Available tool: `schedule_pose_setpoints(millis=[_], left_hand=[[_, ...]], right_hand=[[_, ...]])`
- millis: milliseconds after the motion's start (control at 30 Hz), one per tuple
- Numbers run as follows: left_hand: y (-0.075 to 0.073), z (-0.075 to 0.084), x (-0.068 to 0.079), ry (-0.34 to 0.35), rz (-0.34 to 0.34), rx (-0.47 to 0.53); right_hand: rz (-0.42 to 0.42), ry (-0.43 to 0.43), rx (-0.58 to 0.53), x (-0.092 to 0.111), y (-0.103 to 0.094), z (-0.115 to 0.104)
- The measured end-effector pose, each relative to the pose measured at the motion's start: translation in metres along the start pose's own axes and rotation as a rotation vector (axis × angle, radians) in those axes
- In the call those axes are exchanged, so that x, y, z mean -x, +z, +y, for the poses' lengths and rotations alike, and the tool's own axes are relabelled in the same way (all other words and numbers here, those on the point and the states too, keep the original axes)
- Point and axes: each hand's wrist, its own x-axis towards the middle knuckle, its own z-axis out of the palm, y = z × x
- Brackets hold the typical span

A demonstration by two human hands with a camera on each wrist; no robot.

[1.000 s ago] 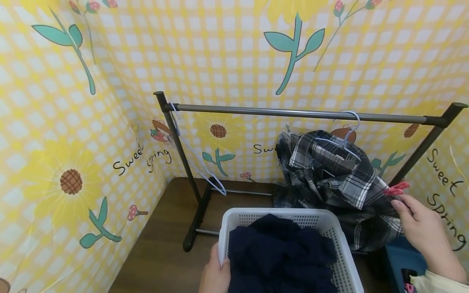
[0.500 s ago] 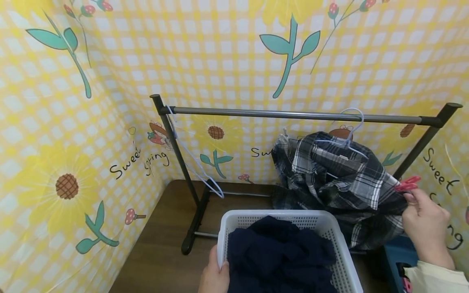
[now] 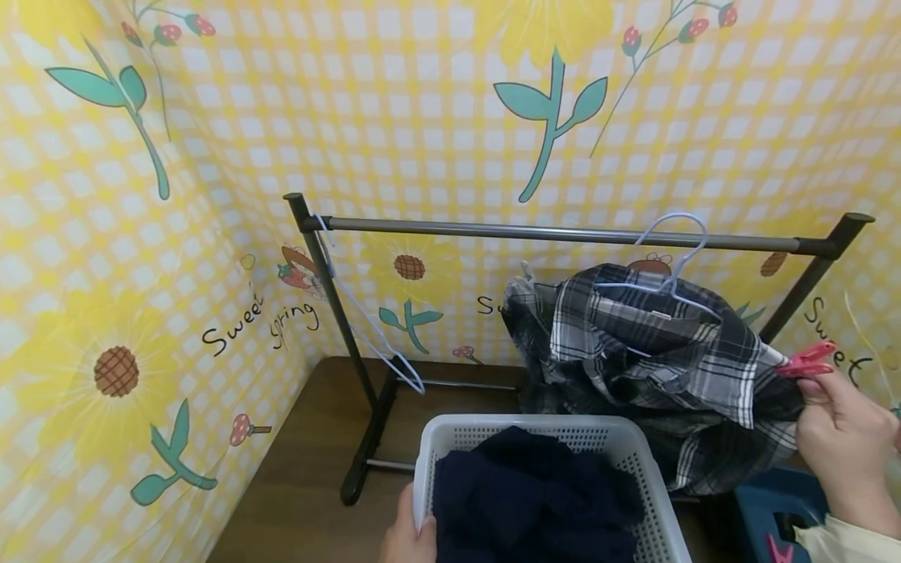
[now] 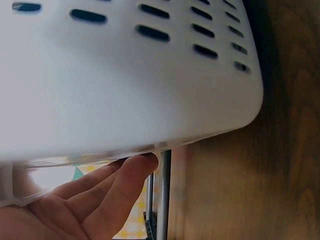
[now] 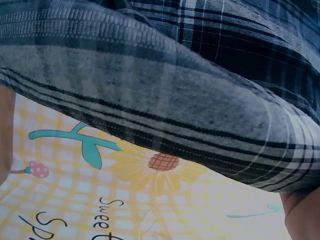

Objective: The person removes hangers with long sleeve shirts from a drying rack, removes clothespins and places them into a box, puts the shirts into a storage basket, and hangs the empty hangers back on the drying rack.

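Note:
My left hand (image 3: 411, 530) grips the left rim of a white perforated laundry basket (image 3: 528, 421), its thumb over the edge. Inside lies a heap of dark navy cloth (image 3: 535, 500). In the left wrist view, fingers (image 4: 131, 182) bend in under the basket's rim. A black, grey and white plaid shirt (image 3: 644, 367) hangs on a pale blue wire hanger (image 3: 672, 270). My right hand (image 3: 848, 426) pinches the shirt at its right shoulder, beside a pink clothespin (image 3: 807, 361). Folds of the shirt (image 5: 140, 95) fill the upper right wrist view; the fingertips are hidden there.
The hanger hooks over the rack's grey rail (image 3: 493, 230). A bare hanger (image 3: 373, 324) dangles at the rack's left post. A blue bin (image 3: 753, 508) with a pink clothespin (image 3: 779, 549) in it sits at lower right. The table (image 3: 281, 469) is dark wood; patterned cloth surrounds it.
My right hand has moved right, drawing the shirt's shoulder and clothespin outward. The shirt spreads wider and its hanger has turned more toward me. My left hand stays on the basket.

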Motion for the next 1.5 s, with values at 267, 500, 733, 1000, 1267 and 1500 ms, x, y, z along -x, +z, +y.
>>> schedule_pose_setpoints(millis=[267,500,733,1000,1267,1500], left_hand=[[0.000,-0.005,-0.002,0.066,-0.041,0.057],[-0.003,-0.003,-0.008,0.088,-0.128,0.061],[0.004,-0.005,-0.005,0.115,-0.100,0.057],[-0.003,-0.005,-0.010,0.106,-0.071,0.020],[-0.033,0.011,0.005,0.267,0.014,-0.053],[-0.054,0.060,0.019,0.715,0.122,0.063]], right_hand=[[0.086,-0.001,-0.074,-0.004,0.001,-0.006],[0.165,-0.004,-0.114,-0.029,0.005,-0.031],[0.167,-0.060,-0.266,-0.036,0.011,-0.046],[0.045,-0.055,-0.289,-0.014,0.020,-0.041],[-0.054,0.060,-0.191,0.023,0.019,-0.033],[-0.106,0.043,-0.221,0.038,0.009,-0.021]])
